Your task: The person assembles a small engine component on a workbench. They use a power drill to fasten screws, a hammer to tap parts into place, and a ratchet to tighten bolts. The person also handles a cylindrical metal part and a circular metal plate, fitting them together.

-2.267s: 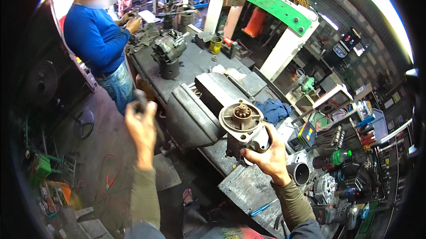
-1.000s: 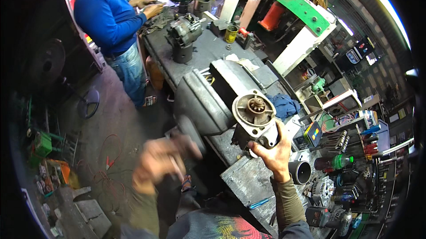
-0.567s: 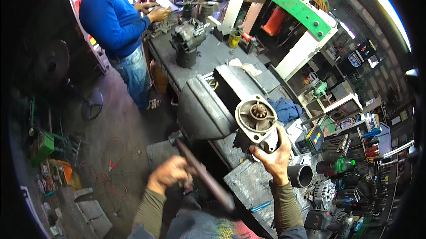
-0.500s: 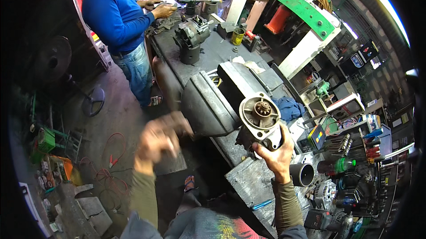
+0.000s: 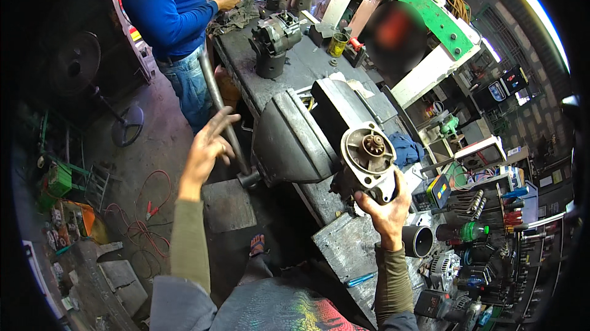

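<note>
My right hand (image 5: 388, 214) is wrapped round the lower side of a starter motor (image 5: 370, 156), a grey metal housing with its toothed pinion facing up. The starter motor is beside the right end of the jaws of a large bench vise (image 5: 292, 137); whether the jaws touch it I cannot tell. To the left, my left hand (image 5: 209, 153) holds nothing, its fingers spread next to the vise's long steel handle bar (image 5: 216, 94). That bar slants up and away from the screw end at the vise's front.
A person in a blue top (image 5: 163, 11) stands at the far left of the workbench (image 5: 236, 48), handling something small. Another motor part (image 5: 276, 33) stands on the bench. A metal cylinder (image 5: 418, 241) and a blue pen-like tool (image 5: 359, 280) lie near my right forearm. A green hoist arm (image 5: 424, 8) hangs beyond.
My left hand, blurred before, has moved slightly left and up and now shows spread fingers. The handle bar, a smear earlier, is now distinct. My right hand keeps hold of the starter motor.
</note>
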Available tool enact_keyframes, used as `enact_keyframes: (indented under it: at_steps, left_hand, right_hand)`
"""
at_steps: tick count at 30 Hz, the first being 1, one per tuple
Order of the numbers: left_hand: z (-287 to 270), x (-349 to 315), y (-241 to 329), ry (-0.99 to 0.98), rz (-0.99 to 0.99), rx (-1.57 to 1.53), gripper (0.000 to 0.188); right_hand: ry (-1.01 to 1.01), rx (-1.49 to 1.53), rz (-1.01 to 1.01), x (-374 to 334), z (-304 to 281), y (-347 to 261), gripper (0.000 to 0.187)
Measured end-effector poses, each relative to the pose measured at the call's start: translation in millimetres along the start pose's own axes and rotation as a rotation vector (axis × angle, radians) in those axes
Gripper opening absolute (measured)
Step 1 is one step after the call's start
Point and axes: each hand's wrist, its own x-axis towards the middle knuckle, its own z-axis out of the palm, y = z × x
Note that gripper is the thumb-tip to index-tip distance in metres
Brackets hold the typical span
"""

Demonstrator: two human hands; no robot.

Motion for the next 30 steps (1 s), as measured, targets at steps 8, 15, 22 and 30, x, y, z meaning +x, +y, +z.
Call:
enact_keyframes:
  at_steps: [8,15,22,30]
  left_hand:
    - [167.3,-133.3,-105.7,0.187,-0.695,-0.092,0.022]
    - [71.0,-86.7,-183.5,0.398,-0.717,0.439,0.041]
    - [-40.3,54.9,-67.0,0.73,-0.122,-0.631,0.046]
    - [132.8,-93.0,-34.1,-0.63,0.027,0.293,0.028]
  right_hand:
    - [-0.017,0.081,0.031,12.5,18.3,-4.7,0.081]
    - [0.002,0.106,-0.028,14.4,22.0,-1.3,0.081]
    - [0.018,0.083,-0.035,16.3,23.4,-2.5,0.081]
    - [0.045,0.054,-0.085,16.6,21.6,-8.7,0.077]
